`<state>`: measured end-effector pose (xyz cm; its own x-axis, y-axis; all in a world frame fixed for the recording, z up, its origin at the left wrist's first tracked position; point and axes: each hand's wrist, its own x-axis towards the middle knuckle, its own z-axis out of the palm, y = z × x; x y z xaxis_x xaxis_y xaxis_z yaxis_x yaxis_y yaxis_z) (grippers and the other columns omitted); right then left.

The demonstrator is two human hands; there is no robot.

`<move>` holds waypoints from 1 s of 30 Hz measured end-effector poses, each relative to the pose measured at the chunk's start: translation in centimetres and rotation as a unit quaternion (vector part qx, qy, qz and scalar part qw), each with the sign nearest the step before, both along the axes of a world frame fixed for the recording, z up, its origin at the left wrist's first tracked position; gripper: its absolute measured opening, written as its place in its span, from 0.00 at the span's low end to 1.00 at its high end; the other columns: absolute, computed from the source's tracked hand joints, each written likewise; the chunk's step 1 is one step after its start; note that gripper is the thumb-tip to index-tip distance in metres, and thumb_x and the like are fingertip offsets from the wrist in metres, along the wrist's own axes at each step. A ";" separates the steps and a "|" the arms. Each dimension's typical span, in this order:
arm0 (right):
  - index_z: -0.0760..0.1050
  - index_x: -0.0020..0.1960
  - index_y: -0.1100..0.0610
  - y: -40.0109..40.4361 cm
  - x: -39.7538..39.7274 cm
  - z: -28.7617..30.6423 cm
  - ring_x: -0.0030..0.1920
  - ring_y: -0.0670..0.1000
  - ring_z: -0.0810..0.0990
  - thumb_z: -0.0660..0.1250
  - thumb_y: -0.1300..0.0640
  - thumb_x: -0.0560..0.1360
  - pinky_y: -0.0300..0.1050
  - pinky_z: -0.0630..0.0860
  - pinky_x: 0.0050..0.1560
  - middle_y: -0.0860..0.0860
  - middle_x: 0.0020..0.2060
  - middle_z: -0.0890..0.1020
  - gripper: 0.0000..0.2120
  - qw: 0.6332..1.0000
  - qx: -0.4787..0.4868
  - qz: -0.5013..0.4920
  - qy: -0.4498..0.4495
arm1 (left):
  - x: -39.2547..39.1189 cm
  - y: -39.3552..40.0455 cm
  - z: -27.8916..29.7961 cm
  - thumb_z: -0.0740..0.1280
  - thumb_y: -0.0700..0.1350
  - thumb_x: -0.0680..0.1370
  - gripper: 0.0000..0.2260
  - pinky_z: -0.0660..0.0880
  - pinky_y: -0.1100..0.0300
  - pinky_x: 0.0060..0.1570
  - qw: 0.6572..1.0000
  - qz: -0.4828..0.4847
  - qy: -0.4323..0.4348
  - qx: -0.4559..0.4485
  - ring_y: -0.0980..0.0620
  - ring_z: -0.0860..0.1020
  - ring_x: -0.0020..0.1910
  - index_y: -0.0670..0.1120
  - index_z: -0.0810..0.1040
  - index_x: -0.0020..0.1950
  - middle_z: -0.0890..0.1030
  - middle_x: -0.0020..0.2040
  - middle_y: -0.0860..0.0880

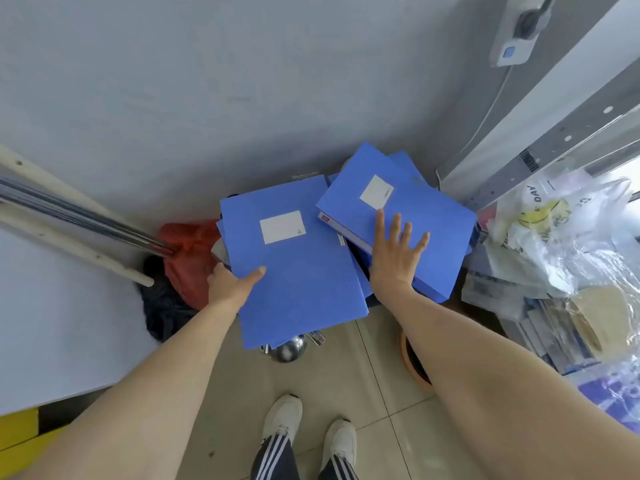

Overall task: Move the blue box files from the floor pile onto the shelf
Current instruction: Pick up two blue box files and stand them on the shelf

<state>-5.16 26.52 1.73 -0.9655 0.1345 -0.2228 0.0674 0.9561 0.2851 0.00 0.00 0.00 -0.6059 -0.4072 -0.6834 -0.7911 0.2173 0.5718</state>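
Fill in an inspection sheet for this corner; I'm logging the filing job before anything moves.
Surface: beige tiled floor, partly bare.
Job's things: left blue box file and right blue box file top the pile.
Clutter: red bag, plastic bags, metal bowl.
Grippers: left hand grips the left file's edge; right hand lies flat, fingers spread, on the right file.
Cables: white cable hangs from wall unit.
Surroundings: grey wall, metal racking.

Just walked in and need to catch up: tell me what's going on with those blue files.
A person stands over a floor pile of blue box files. The left hand grips the near-left edge of the left file, thumb on top. The right hand lies flat, fingers spread, on the right file. Neither file has reached a shelf.
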 end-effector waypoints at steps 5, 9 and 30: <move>0.40 0.80 0.56 1.2 0.2 -2.2 0.77 0.59 0.57 0.77 0.52 0.68 0.68 0.56 0.73 0.56 0.78 0.54 0.56 0.999 0.007 -0.034 0.023 | 0.5 0.5 -2.1 0.70 0.56 0.75 0.24 0.74 0.51 0.51 0.993 0.023 -0.027 0.115 0.45 0.77 0.51 0.41 0.76 0.63 0.78 0.55 0.47; 0.43 0.80 0.57 1.6 0.0 -2.4 0.76 0.58 0.59 0.76 0.54 0.70 0.63 0.62 0.71 0.55 0.78 0.56 0.52 0.999 0.005 -0.033 0.034 | 0.7 0.5 -2.5 0.71 0.56 0.74 0.19 0.73 0.52 0.49 0.992 0.034 -0.008 0.122 0.44 0.77 0.49 0.43 0.76 0.55 0.79 0.52 0.46; 0.55 0.79 0.51 1.8 1.3 11.8 0.78 0.53 0.58 0.62 0.67 0.77 0.58 0.53 0.78 0.52 0.78 0.61 0.35 0.918 -0.306 -0.152 0.202 | -1.6 2.9 12.3 0.73 0.59 0.69 0.25 0.78 0.47 0.47 0.980 -0.020 0.195 0.039 0.45 0.82 0.48 0.42 0.73 0.55 0.82 0.50 0.46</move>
<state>-3.89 28.27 13.54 -0.9247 0.3800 0.0210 0.3397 0.8489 -0.4050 -1.55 2.90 12.31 -0.8412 -0.3337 -0.4254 -0.5014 0.1872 0.8447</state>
